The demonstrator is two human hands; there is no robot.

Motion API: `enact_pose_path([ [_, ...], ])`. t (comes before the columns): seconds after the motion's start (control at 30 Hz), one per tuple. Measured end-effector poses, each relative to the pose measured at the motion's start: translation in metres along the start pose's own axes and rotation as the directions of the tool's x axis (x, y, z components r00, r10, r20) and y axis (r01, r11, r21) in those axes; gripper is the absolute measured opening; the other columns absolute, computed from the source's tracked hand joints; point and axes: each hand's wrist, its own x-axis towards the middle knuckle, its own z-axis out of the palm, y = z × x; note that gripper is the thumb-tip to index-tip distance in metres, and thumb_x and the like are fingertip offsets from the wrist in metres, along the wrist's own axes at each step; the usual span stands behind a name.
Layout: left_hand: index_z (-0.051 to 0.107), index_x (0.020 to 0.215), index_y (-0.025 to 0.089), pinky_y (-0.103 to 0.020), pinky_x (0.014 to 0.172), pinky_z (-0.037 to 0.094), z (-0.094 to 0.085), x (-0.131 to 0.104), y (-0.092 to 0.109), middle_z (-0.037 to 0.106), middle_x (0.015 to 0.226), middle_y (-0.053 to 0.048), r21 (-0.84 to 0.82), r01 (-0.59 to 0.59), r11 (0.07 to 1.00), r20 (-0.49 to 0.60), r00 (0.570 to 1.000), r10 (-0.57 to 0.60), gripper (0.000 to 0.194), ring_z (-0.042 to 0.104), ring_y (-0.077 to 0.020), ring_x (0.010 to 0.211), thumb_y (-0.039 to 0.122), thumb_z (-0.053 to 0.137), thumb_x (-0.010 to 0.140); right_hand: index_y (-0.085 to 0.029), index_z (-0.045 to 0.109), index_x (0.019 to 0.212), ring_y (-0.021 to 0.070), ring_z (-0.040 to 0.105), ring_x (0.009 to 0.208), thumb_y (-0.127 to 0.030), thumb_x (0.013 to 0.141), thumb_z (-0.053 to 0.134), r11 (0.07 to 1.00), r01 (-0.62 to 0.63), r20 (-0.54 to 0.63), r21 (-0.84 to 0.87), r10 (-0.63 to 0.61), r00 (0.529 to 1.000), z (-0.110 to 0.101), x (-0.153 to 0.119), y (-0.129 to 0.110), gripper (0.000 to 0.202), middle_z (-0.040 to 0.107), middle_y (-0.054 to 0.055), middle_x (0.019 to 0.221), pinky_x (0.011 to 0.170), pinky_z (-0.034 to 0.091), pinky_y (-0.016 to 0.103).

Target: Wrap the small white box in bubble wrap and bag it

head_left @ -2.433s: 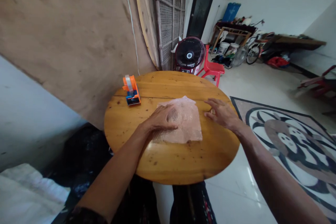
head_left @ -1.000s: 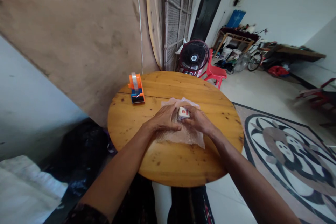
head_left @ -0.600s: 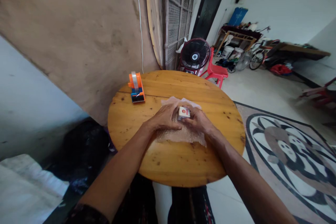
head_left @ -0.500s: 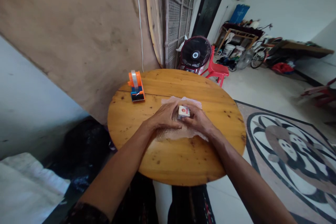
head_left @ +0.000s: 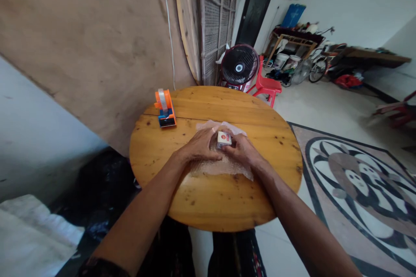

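A small white box (head_left: 224, 139) with a red mark on top sits over a clear sheet of bubble wrap (head_left: 221, 167) on the round wooden table (head_left: 195, 207). My right hand (head_left: 242, 148) grips the box from its right side, thumb at the near edge and fingers behind. On the left of the box, my left hand (head_left: 203, 143) is curved over the wrap with thumb and fingers apart. Its fingertips reach toward the box's far corner; whether they touch it is hard to make out.
An orange and blue tape dispenser (head_left: 165, 108) stands at the table's far left. Beyond the far edge are a fan (head_left: 239, 66) and a red plastic chair (head_left: 268, 84). A brown board (head_left: 97, 30) leans at the left, with dark bags (head_left: 100, 181) below it.
The box has tipped slightly, so more of its near side shows. Both hands stay around it with little movement. The whole view has shifted a little.
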Motion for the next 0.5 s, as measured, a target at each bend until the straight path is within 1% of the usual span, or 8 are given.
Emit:
enact_pose_path([
  [0.13, 0.039, 0.139, 0.024, -0.044, 0.101, 0.039, 0.001, 0.000, -0.003, 0.053, 0.133, -0.009, -0.016, -0.021, 1.000, 0.001, 1.000, 0.021, 0.088, 0.050, -0.0311, 0.121, 0.041, 0.077, 0.061, -0.022, 0.058, 0.127, 0.0231, 0.064, 0.087, -0.026, 0.075, 0.064, 0.999, 0.023, -0.034, 0.025, -0.022, 0.999, 0.001, -0.001, 0.002, 0.052, 0.072, 0.004, 0.097, 0.077, 0.049, 0.032],
  [0.27, 0.036, 0.141, 0.021, -0.046, 0.102, 0.038, 0.004, -0.001, -0.006, 0.049, 0.137, -0.012, -0.002, 0.002, 1.000, -0.020, 1.000, -0.002, 0.093, 0.048, -0.0329, 0.123, 0.044, 0.077, 0.061, -0.023, 0.056, 0.130, 0.0249, 0.061, 0.097, -0.027, 0.075, 0.067, 0.994, 0.064, -0.080, 0.084, -0.058, 0.995, 0.004, -0.001, 0.009, 0.056, 0.069, 0.006, 0.108, 0.085, 0.048, 0.036],
  [0.3, 0.036, 0.141, 0.021, -0.046, 0.102, 0.038, 0.004, -0.001, -0.006, 0.049, 0.138, -0.013, 0.000, 0.000, 1.000, -0.023, 1.000, 0.000, 0.093, 0.048, -0.0331, 0.123, 0.044, 0.077, 0.061, -0.024, 0.055, 0.131, 0.0251, 0.061, 0.099, -0.027, 0.075, 0.067, 0.993, 0.071, -0.078, 0.093, -0.064, 0.995, 0.004, -0.001, 0.010, 0.057, 0.069, 0.006, 0.109, 0.086, 0.047, 0.036],
  [0.43, 0.041, 0.137, 0.022, -0.046, 0.101, 0.039, 0.004, -0.001, -0.004, 0.055, 0.131, -0.011, -0.002, -0.013, 1.000, -0.010, 1.000, 0.013, 0.085, 0.050, -0.0326, 0.119, 0.042, 0.075, 0.063, -0.027, 0.048, 0.138, 0.0253, 0.062, 0.097, -0.029, 0.077, 0.067, 0.990, 0.078, -0.013, 0.121, -0.077, 0.997, 0.003, -0.002, 0.013, 0.064, 0.069, 0.004, 0.108, 0.086, 0.048, 0.037],
  [0.5, 0.043, 0.136, 0.021, -0.047, 0.101, 0.039, 0.003, -0.001, -0.003, 0.055, 0.131, -0.011, -0.009, 0.004, 1.000, -0.014, 1.000, -0.004, 0.081, 0.050, -0.0331, 0.119, 0.041, 0.073, 0.064, -0.024, 0.046, 0.140, 0.0257, 0.062, 0.099, -0.031, 0.078, 0.066, 0.985, 0.073, -0.037, 0.155, -0.068, 0.997, 0.002, -0.003, 0.016, 0.065, 0.067, 0.006, 0.112, 0.086, 0.048, 0.038],
])
